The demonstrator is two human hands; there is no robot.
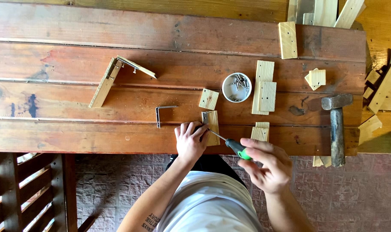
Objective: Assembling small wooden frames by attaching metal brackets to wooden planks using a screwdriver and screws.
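Note:
My left hand rests on the near edge of a reddish plank table, fingers pressing a small pale wood block that has a metal bracket at its upper left corner. My right hand grips a screwdriver with a black and green handle; its thin shaft points up-left, the tip at the bracket on the block. A loose metal L-bracket lies just left of my left hand.
A white cup of screws stands mid-table among several pale wood blocks. A hammer lies at the right. Two joined strips lie left. More offcuts pile at the far right.

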